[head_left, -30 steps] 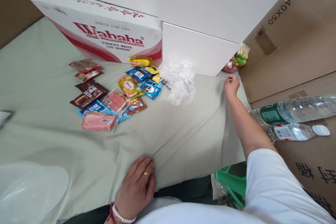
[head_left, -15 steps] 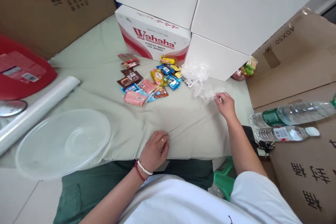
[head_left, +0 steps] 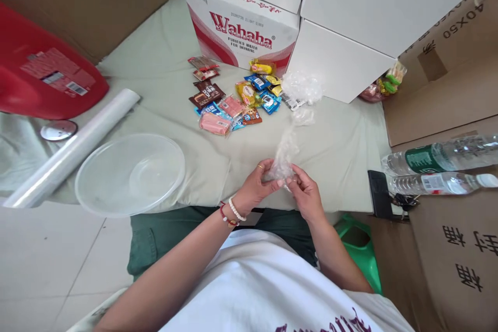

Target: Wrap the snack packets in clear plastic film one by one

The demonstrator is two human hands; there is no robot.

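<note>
Between my two hands, near the table's front edge, is a crumpled clear plastic bag [head_left: 285,158]. My left hand [head_left: 257,182] grips its left side with thumb and fingers. On the other side my right hand [head_left: 304,190] pinches the same bag. Its upper end stretches away from me, over the cloth. Beyond it lie a small piece of clear plastic [head_left: 303,116] and a larger heap of clear plastic bags [head_left: 302,86]. Left of that heap is a pile of wrapped snacks, among them a pink packet [head_left: 215,123], a brown packet [head_left: 207,95] and a yellow packet [head_left: 248,93].
A translucent plastic basin [head_left: 130,174] stands at the left, beside a roll of plastic film [head_left: 73,148] and a red container [head_left: 50,62]. White boxes and a Wahaba-style printed carton [head_left: 241,31] line the back. At the right are two bottles [head_left: 443,182] and a black phone [head_left: 379,194].
My right hand has drawn the clear plastic bag toward me, away from the heap. My left hand has risen from the table edge and now grips the bag too. The view has shifted.
</note>
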